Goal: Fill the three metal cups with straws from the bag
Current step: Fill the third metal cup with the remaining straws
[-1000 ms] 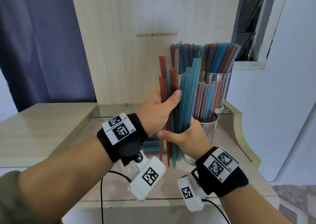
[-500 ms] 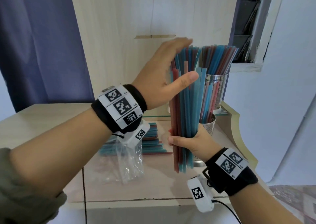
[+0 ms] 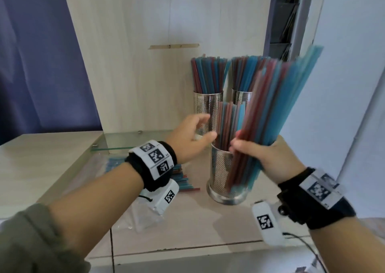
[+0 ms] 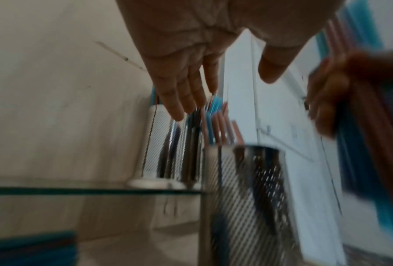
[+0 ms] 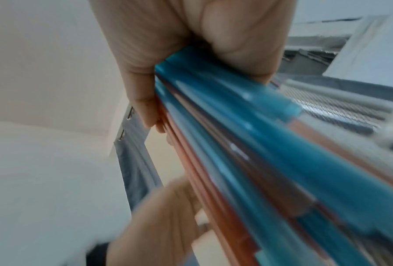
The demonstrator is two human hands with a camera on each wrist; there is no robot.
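My right hand (image 3: 264,158) grips a thick bundle of blue and red straws (image 3: 277,114), tilted to the upper right, its lower ends hanging in front of the near metal cup (image 3: 221,175). That perforated cup holds a few straws. Two more metal cups (image 3: 206,106) (image 3: 241,98) stand behind on a glass shelf, both packed with straws. My left hand (image 3: 193,136) hovers open just left of the near cup's straws, holding nothing. The clear bag (image 3: 145,216) lies under my left wrist with straws (image 3: 183,181) still in it. In the right wrist view the bundle (image 5: 247,153) fills my grip.
A wooden back panel (image 3: 145,54) rises behind the cups. The glass shelf (image 3: 129,142) juts out over the wooden counter (image 3: 41,158). A blue curtain (image 3: 37,54) hangs at left, a white wall (image 3: 350,85) at right. The counter's front edge runs below my wrists.
My left hand let go of the top of the bundle and dropped down beside the near cup. My right hand tilted the bundle to the right and lowered it toward that cup.
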